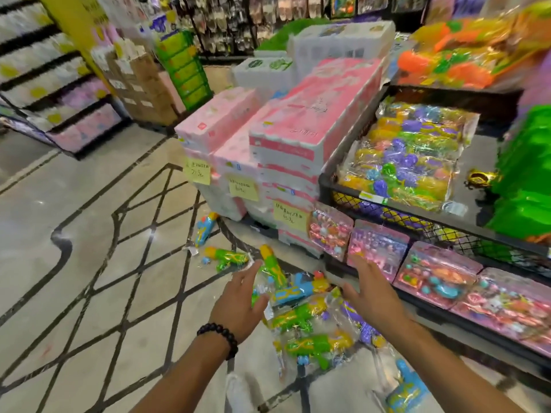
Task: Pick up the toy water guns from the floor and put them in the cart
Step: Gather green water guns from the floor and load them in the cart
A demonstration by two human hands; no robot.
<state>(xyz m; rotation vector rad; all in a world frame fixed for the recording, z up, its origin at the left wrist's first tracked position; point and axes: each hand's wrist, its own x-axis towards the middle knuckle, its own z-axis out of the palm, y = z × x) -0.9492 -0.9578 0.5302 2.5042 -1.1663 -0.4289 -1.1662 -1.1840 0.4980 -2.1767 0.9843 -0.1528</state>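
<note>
Tiled floor (89, 204) holds scattered water guns (301, 317); left hand (238, 305) and right hand (369, 293) hover above them, fingers spread wide, holding nothing.

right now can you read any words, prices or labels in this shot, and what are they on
Nothing can be quoted with confidence.
Yellow handwritten notes on the pink and white boxes: writing too blurred to read.
Print on the box tops: too faint to read.
White and green tag on the cart rim: too small to read.
Water gun packets on the floor: no legible print.
</note>
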